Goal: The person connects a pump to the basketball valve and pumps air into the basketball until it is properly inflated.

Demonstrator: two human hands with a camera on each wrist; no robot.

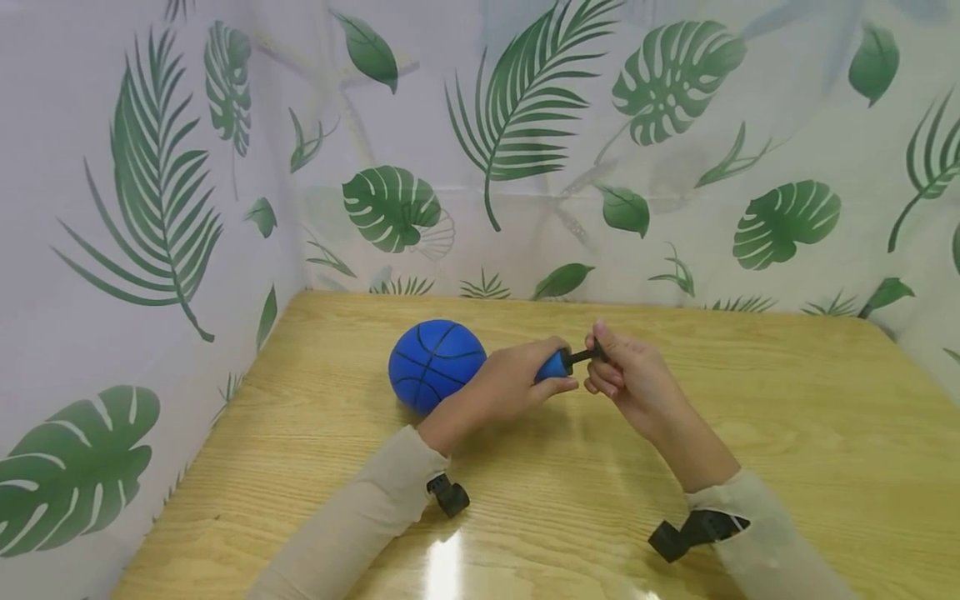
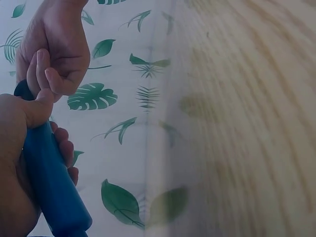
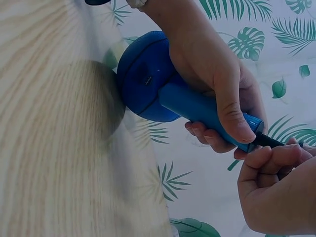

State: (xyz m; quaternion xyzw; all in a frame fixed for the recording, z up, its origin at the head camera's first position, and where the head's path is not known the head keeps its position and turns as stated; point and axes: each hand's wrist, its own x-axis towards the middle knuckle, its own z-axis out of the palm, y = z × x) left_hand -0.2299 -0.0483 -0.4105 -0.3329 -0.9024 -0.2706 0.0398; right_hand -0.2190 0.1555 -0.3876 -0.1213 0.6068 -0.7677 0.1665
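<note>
A small hand pump with a blue barrel (image 3: 197, 109) and a black rod (image 1: 581, 357) is held between both hands. My left hand (image 1: 517, 377) grips the barrel, its fingers curled round it and the thumb along the side. At the rod's outer end, my right hand (image 1: 633, 375) holds the black handle with curled fingers; most of that handle is hidden. A stretch of rod shows between the hands. Just left of the left hand sits a blue ball (image 1: 435, 362) with black lines, on the table. Whether the pump's far end touches the ball, I cannot tell.
The light wooden table (image 1: 337, 492) reaches to a white wall covering (image 1: 525, 250) printed with green leaves at the back and left. Black camera mounts are strapped at the left wrist (image 1: 448, 495) and the right wrist (image 1: 697, 533).
</note>
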